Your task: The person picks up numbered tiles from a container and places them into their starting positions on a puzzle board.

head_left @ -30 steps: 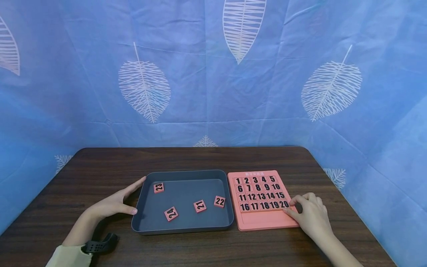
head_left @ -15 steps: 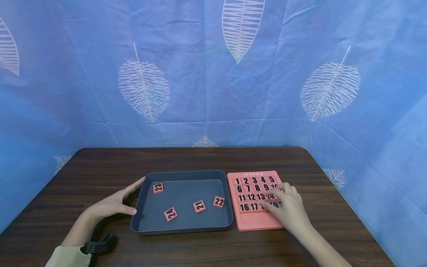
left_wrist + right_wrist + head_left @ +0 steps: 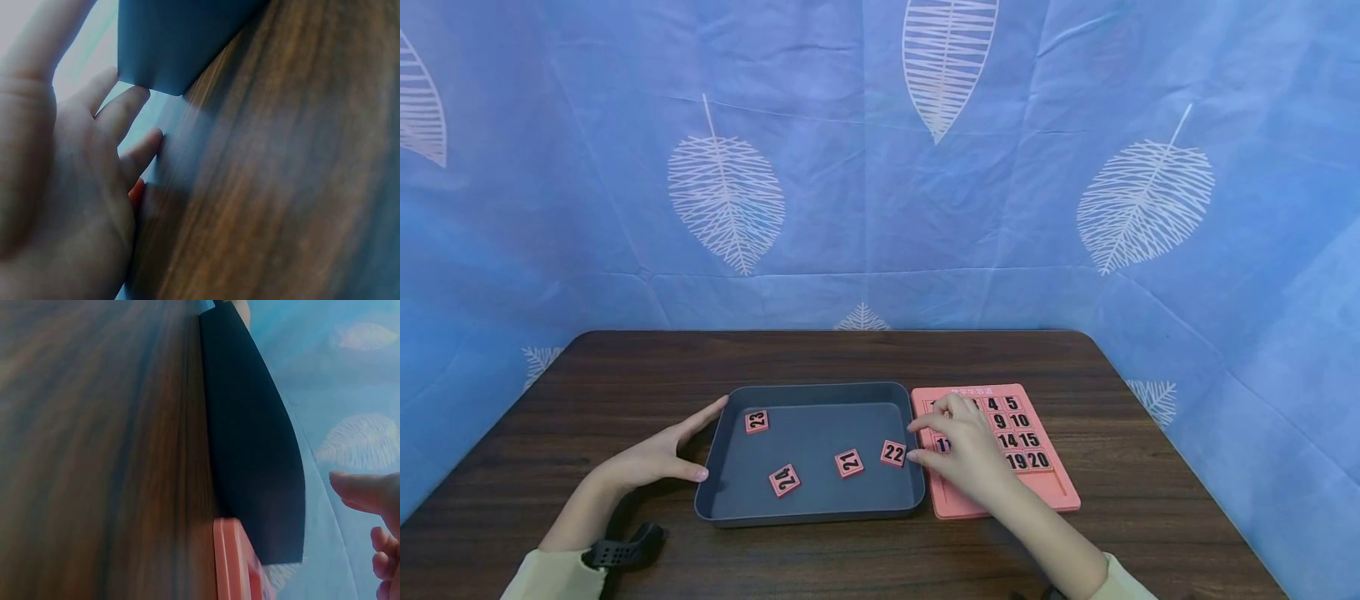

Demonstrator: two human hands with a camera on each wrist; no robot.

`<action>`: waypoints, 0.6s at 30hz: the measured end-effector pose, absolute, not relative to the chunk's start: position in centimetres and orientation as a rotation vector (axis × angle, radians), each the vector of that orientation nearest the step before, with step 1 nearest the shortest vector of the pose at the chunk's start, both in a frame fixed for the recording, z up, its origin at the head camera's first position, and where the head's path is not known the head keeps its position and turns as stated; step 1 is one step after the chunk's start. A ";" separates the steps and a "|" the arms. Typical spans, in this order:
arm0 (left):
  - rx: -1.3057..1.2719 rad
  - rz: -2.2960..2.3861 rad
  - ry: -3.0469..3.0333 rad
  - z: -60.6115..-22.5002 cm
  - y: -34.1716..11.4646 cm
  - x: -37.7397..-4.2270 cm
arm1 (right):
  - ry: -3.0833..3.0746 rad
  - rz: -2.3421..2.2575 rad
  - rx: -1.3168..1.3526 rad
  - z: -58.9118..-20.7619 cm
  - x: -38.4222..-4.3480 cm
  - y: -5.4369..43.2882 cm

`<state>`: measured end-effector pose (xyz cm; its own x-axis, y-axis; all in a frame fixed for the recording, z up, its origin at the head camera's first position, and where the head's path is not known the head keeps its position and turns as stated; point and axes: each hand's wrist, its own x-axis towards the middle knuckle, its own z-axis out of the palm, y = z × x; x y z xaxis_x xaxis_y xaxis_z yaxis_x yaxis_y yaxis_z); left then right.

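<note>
My left hand [image 3: 651, 458] rests against the left side of a dark grey tray [image 3: 812, 510], fingers straight and spread along its edge. Over the tray's right rim reaches my right hand [image 3: 966, 450], thumb and forefinger apart with nothing between them. Just left of those fingertips lies the pink tile numbered 22 [image 3: 892, 452]. Tiles 21 [image 3: 849, 463], 24 [image 3: 785, 480] and 23 [image 3: 757, 422] also lie in the tray. Beneath my right hand is a pink number board [image 3: 1045, 496], with rows of numbered tiles up to 20 and a bare bottom row; the hand hides part of them.
The tray and board lie side by side on a dark wooden table [image 3: 700, 358]. A blue cloth with white leaf prints [image 3: 865, 208] hangs behind. A black band [image 3: 628, 550] circles my left wrist.
My right hand has gone from tile 20 at the board's right side leftward across the board to the tray's right rim. The left hand stays where it was.
</note>
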<state>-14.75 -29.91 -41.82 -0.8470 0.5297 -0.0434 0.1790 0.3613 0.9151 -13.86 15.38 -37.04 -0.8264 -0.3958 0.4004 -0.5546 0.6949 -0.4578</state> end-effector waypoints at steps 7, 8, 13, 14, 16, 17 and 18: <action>0.630 1.481 2.295 -41.7 -29.9 -14.8 | -2.672 0.757 0.991 -37.6 -15.1 12.8; 0.628 1.484 2.291 -41.7 -29.9 -14.8 | -2.678 0.755 1.018 -37.7 -15.2 12.5; 0.625 1.498 2.268 -41.6 -29.9 -14.8 | -2.715 0.749 1.117 -38.3 -15.9 11.3; 0.624 1.498 2.267 -41.7 -29.9 -14.8 | -2.719 0.743 1.135 -38.3 -16.0 11.1; 0.623 1.499 2.266 -41.7 -29.9 -14.8 | -2.733 0.713 1.163 -38.5 -16.3 10.8; 0.623 1.500 2.266 -41.7 -29.9 -14.8 | -2.741 0.694 1.174 -38.6 -16.4 10.6; 0.623 1.500 2.265 -41.7 -29.9 -14.8 | -2.748 0.681 1.185 -38.6 -16.4 10.5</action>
<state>-14.78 -29.93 -41.68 -0.8409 0.5390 -0.0490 0.1652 0.3419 0.9251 -16.45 10.51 -38.64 -0.6998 -0.6742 0.2361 -0.7064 0.6040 -0.3690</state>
